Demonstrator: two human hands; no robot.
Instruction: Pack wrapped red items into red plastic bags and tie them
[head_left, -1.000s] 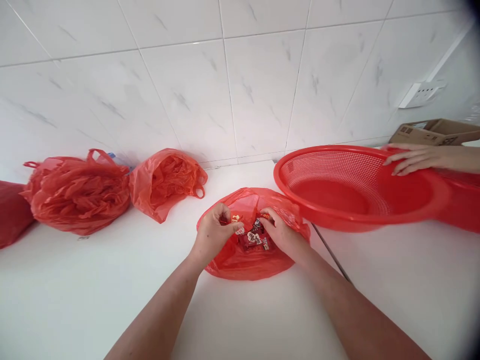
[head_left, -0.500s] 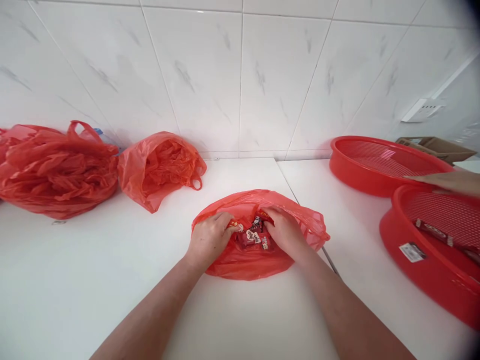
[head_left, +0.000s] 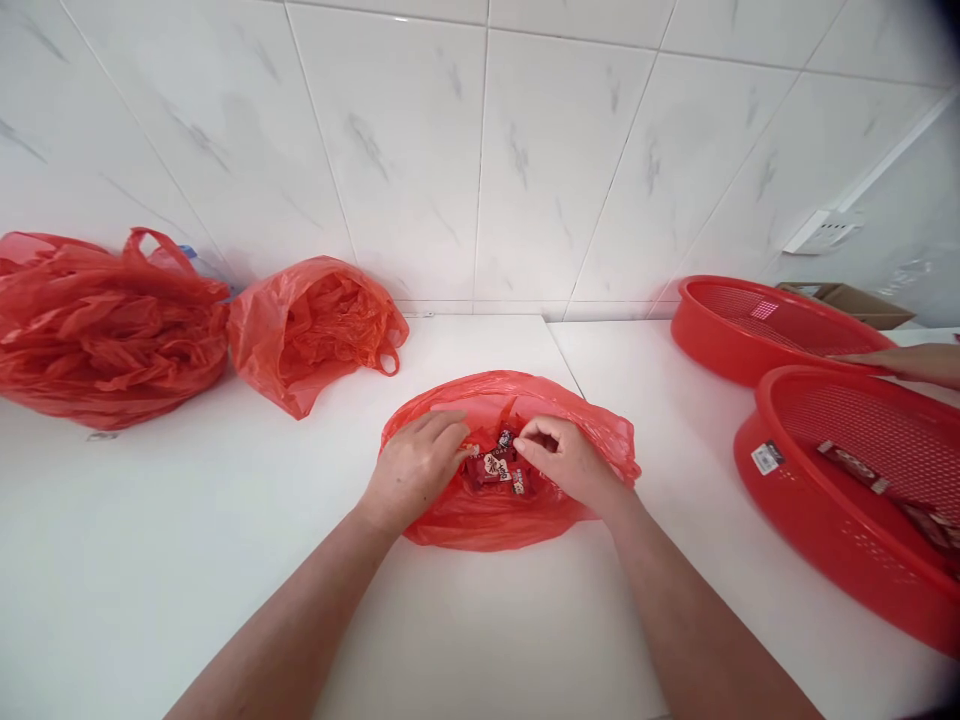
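Observation:
A red plastic bag (head_left: pixel 491 535) lies with its mouth spread wide in front of me. Several small dark-red wrapped snack packets (head_left: pixel 495 467) with pale lettering sit inside it. My left hand (head_left: pixel 420 468) reaches over the bag's left rim, fingers bent and thumb tip beside the packets; what they grip, if anything, is hidden. Over the right part of the opening, my right hand (head_left: pixel 568 462) holds thumb and forefinger in a pinch close to the packets. Whether something small is between those tips I cannot make out.
Two more red bags, a bulky one (head_left: pixel 112 335) and a smaller one (head_left: pixel 315 330), rest against the tiled wall. On the right are two red sieves, a rear one (head_left: pixel 720 335) and a nearer one (head_left: pixel 825 540) holding packets. Another person's hand (head_left: pixel 915 362) touches the rear sieve. Behind it is a cardboard box (head_left: pixel 862 303).
My right hand has drawn up slightly from the packets, its thumb and forefinger now more visible. My left hand has shifted a little to the left. The view has turned slightly.

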